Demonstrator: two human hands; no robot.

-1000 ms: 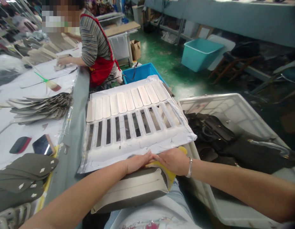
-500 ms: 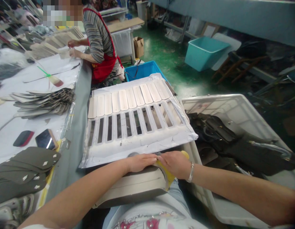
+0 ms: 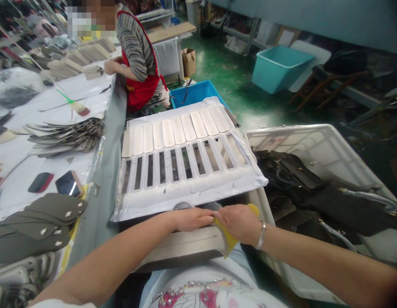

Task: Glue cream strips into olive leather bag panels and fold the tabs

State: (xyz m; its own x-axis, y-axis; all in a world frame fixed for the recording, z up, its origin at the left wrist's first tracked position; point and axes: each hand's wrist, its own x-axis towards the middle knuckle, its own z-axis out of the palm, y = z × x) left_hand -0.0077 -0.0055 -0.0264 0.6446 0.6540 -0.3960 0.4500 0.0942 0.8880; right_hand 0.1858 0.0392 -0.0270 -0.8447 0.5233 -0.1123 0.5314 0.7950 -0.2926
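Across my lap lies a curved cream-and-grey panel with a line running along its length. My left hand rests palm down along its far edge, fingers straight and close together, the thumb out of sight. My right hand curls over the panel's right end, gripping a yellow piece that shows beneath the palm and beyond it. The fingertips of both hands meet at the top of the panel. Just beyond them is a white-covered board bearing a row of cream strips above dark slots.
On the left table lie a phone, a brush, grey pieces and stacked strips. A white crate with dark bags stands right. A co-worker in a red apron works beyond, near a blue bin.
My view has shifted slightly, so the surroundings sit a little further right. Both hands keep nearly the same place on the panel. The co-worker's hands have drawn together at the table edge.
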